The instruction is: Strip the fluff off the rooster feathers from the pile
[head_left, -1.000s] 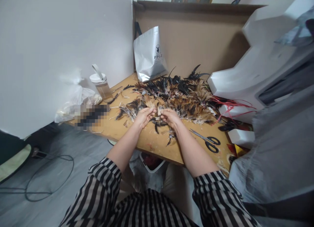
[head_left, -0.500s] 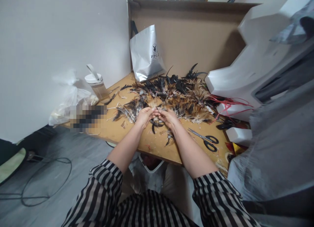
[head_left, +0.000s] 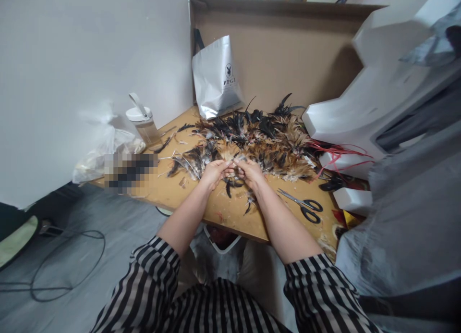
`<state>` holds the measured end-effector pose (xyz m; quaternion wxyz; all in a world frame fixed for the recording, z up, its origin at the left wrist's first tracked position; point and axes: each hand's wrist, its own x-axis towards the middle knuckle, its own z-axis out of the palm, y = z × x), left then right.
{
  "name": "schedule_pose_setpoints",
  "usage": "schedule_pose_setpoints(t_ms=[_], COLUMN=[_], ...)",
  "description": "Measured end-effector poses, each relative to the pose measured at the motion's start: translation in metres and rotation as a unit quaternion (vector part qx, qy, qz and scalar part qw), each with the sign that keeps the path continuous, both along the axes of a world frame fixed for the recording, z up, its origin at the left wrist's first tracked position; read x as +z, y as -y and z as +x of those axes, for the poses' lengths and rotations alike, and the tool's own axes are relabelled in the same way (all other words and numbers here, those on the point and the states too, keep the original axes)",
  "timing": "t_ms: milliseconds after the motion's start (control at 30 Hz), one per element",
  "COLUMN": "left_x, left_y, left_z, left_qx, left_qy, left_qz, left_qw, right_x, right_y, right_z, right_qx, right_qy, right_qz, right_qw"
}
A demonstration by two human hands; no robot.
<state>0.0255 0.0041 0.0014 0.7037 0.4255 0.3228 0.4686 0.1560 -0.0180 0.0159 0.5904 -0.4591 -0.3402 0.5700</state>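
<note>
Left hand (head_left: 213,172) and right hand (head_left: 252,172) together, fingertips pinching small feather (head_left: 234,166), apparently; grip hard to see. Risk: quill snaps, or wrist sweeps loose feathers (head_left: 236,183) off table (head_left: 169,191) edge.

Fluffy feathers (head_left: 266,145), matt wooden table (head_left: 173,191)

Left hand (head_left: 213,173) and right hand (head_left: 252,172): apart a second ago, gap between fingertips at centre of frame; half a second ago fingertips meet; now touching, pinched together at near edge of feather pile (head_left: 259,141). Hands now slightly higher in frame than a second ago, closer to pile. Whole scene shifts a little left and up from first picture, then nudges back right: silver bag (head_left: 216,78), bottle (head_left: 143,124), scissors (head_left: 304,205) all drift with view, not across desk (head_left: 162,191).
</note>
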Motion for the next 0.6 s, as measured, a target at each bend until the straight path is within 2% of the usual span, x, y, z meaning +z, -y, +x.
schedule_pose_setpoints(t_ms=[233, 467, 600], left_x=[-0.0026, 0.0012, 0.0001], left_y=[-0.0005, 0.0027, 0.0023], left_z=[-0.0018, 0.0001, 0.0002], left_qx=[-0.034, -0.023, -0.025], left_qy=[-0.008, -0.052, -0.054], left_qz=[0.013, 0.011, 0.022], left_qw=[0.999, 0.998, 0.998], right_x=[0.0022, -0.0008, -0.0018], right_y=[0.0019, 0.0016, 0.0007], right_z=[-0.0003, 0.001, 0.0025], right_qx=[0.001, -0.008, 0.007], right_qy=[0.043, 0.101, 0.093], right_qz=[0.001, 0.027, 0.015], right_qw=[0.999, 0.994, 0.996])
